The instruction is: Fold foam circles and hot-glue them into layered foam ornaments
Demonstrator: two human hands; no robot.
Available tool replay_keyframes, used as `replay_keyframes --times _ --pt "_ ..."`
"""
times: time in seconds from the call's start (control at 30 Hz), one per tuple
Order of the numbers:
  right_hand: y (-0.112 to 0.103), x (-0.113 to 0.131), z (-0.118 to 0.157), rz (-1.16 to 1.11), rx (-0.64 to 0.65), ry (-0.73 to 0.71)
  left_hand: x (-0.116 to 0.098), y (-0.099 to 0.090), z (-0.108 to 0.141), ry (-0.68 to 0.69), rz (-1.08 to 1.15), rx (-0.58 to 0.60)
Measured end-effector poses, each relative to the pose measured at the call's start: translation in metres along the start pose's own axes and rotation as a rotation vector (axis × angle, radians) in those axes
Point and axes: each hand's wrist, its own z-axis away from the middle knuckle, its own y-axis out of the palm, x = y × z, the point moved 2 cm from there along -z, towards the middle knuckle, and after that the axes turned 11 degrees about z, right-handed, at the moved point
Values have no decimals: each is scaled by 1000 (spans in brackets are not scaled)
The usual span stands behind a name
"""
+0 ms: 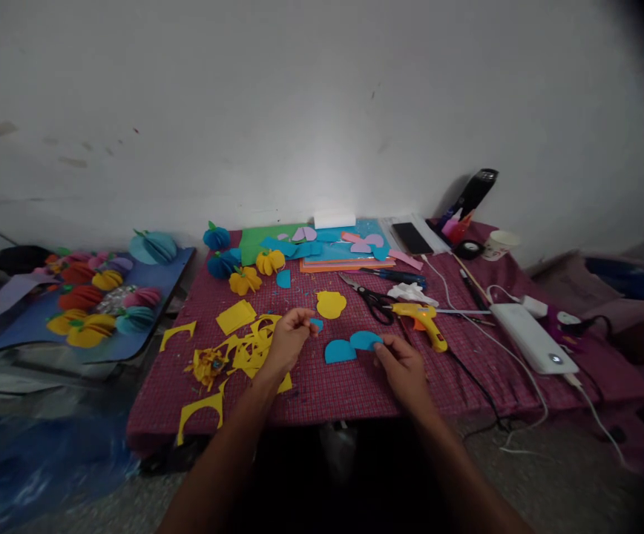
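Observation:
My left hand (294, 334) has its fingers pinched near a small blue paper piece (316, 325); part of that piece is hidden behind the fingertips. In my right hand (403, 365) the thumb and fingers grip the edge of a blue paper half-circle (365, 340). A second blue half-circle (340, 351) lies on the cloth just left of it, their corners close together. Yellow round paper cutouts (331, 305) rest beyond, between the hands. Yellow paper scraps (251, 348) are spread left of my left hand.
Right of centre are scissors (375, 300), a yellow glue gun (419, 319) with its cable, and a white power bank (533, 340). Coloured paper sheets (344, 263) and a phone (412, 239) lie at the back. Paper ornaments (93, 328) fill a blue table at left.

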Motion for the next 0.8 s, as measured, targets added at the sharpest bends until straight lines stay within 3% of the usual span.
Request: replay_keyframes --times 0.13,0.4,0.8 --pt "-1 2 1 13 -6 -4 -2 0 1 -26 80 -27" --pt "0 -6 2 5 -30 19 -1 -12 -4 107 37 -57" --pt "5 12 13 59 -21 -20 -5 -5 6 7 91 -53"
